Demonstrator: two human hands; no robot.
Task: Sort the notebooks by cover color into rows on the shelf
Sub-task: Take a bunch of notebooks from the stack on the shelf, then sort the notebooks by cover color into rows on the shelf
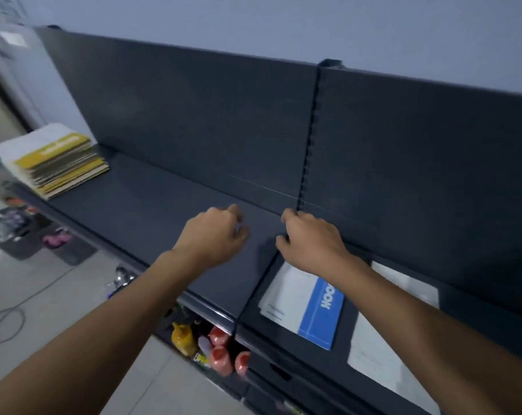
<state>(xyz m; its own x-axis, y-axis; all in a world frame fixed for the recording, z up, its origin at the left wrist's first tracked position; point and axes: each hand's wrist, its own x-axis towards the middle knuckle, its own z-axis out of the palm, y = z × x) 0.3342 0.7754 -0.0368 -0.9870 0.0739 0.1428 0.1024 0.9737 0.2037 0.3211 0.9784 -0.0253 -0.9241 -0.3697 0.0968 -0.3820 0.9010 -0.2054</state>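
Observation:
A stack of notebooks with yellow covers [59,163] lies at the far left end of the dark shelf [164,211]. On the right shelf section a blue-and-white notebook [313,307] lies flat, partly under my right forearm. Beside it, to the right, are white-covered notebooks [373,351]. My left hand [217,235] hovers over the bare middle of the shelf with fingers loosely curled, holding nothing. My right hand [310,238] is at the seam between the two shelf sections, just beyond the blue-and-white notebook, fingers also loosely curled and empty.
The shelf's tall dark back panel [223,121] rises behind my hands. A lower shelf holds red and yellow bottles [217,345]. A cable [8,322] lies on the tiled floor at the left, near a dark basket [11,232].

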